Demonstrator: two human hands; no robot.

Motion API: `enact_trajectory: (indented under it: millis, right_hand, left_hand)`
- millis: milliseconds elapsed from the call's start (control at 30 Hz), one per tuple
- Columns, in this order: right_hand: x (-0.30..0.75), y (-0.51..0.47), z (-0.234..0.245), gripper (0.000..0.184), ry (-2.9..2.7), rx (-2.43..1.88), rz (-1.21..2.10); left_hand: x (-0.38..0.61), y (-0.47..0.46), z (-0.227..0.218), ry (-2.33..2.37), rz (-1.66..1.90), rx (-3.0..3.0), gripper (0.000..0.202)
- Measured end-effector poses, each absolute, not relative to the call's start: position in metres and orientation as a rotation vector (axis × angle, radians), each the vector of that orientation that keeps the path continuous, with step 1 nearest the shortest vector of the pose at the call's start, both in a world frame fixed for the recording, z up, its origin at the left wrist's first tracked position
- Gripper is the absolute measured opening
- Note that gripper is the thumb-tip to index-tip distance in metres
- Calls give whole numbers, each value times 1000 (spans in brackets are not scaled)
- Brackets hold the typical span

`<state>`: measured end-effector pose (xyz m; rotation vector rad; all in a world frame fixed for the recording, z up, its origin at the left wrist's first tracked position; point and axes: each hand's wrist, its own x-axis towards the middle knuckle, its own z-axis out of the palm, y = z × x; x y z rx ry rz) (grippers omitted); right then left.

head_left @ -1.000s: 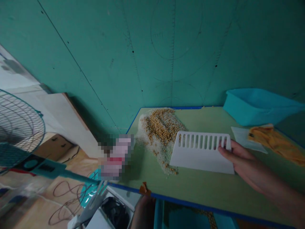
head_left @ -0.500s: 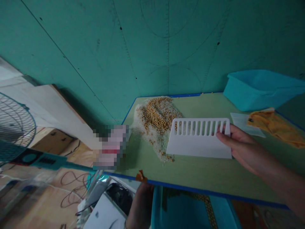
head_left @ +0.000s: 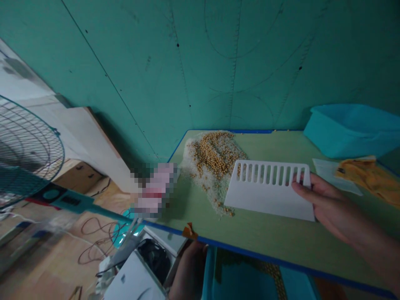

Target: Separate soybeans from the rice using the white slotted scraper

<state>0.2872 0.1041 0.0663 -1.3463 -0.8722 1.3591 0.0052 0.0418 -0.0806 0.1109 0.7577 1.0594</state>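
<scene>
Clearly, a white slotted scraper point(head_left: 265, 196) is held by the right hand point(head_left: 325, 206), pinched at its right end with the thumb laid on the face and the fingers hidden behind. The scraper's long axis is set across the scene, left to right, with the row of slots along its far edge and the plain edge turned towards the near side. It is tilted, and whether the plain edge touches the table point(head_left: 250, 237) cannot be told.

A pile of yellow beans and pale grains point(head_left: 215, 158) is spread at the far left corner of the table, just beside the scraper's left end and partly screened by it. The pile therefore lies left of and slightly beyond the right hand, which is reached in from the near right with the forearm stretched low over the table.

The left hand point(head_left: 189, 273) is seen only in part, dark, below the near table edge beside a teal bin point(head_left: 237, 279); its grip cannot be told. By position it is the nearer hand to the near left edge of the table.

A teal tub point(head_left: 353, 131), a yellow cloth point(head_left: 368, 177) and a white sheet point(head_left: 331, 177) are found at the far right, well apart from the pile. A fan point(head_left: 28, 146) is seen at the left.
</scene>
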Motion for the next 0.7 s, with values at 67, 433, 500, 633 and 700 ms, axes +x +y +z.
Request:
enact_trajectory:
  millis: [67, 433, 500, 633, 700]
  right_hand:
    - [286, 104, 67, 43, -858, -1342, 1365]
    - [286, 104, 65, 44, -865, -1321, 1357]
    - [286, 104, 65, 43, -876, -1328, 1357]
    - [288, 105, 64, 39, -927, -1336, 1385]
    - [290, 106, 64, 34, -954, -1334, 1415]
  left_hand:
    - [6, 29, -77, 763, 1068, 109, 11]
    - [25, 6, -20, 759, 1043, -9, 19]
    - [26, 6, -18, 732, 1038, -29, 25]
    - [28, 7, -14, 713, 1047, -22, 26]
    - [29, 7, -13, 709, 1062, -9, 25]
